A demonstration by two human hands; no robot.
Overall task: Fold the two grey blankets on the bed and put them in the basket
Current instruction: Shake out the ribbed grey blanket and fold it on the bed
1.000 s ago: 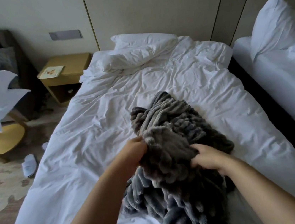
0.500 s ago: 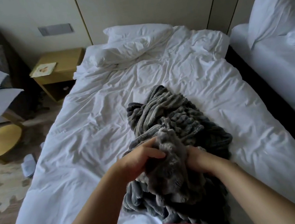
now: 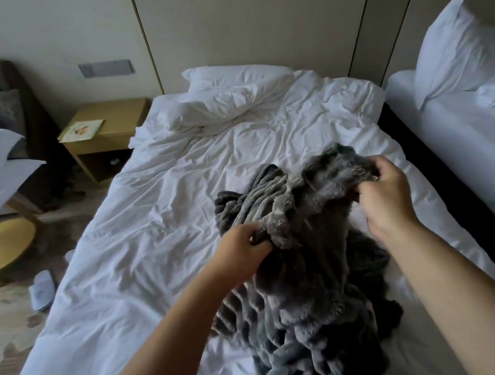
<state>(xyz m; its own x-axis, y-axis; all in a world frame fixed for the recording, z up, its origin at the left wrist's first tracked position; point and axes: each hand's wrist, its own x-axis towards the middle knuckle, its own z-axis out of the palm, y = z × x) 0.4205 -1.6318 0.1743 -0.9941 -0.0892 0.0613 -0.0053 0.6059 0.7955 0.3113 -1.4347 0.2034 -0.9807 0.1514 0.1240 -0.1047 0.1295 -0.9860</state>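
Pale wall panels back a bed [image 3: 151,230] with rumpled white covers and two pillows [image 3: 228,96] heaped at its head. A wooden nightstand [image 3: 115,135] carrying a booklet [image 3: 81,129] stands to its left, a white slipper [image 3: 42,289] lies on the floor, and a second bed [image 3: 470,160] runs along the right. We see no basket anywhere in view.

The grey blanket [image 3: 314,288] lies bunched on the right half of the bed, close in front of us, its ribbed folds trailing toward the foot. Whether that heap is one blanket or both, we cannot tell. Our left hand [image 3: 241,250] grips a fuzzy edge with curled fingers [image 3: 255,236]. Our right hand [image 3: 388,198] pinches the same edge further up the bed, closed tight on the plush. Between them the edge slants from near-left to far-right, lifted off the covers, and the bulk of the cloth hangs and pools below it toward us.

We judge the step in hand to be finding and spreading one edge before the first fold. The next move turns on that slanted line. The slack sits between the two hands, so drawing them apart along it should pull the edge straight. The left hand is the nearer one to the ribbed bunch just beyond it, which may drag.
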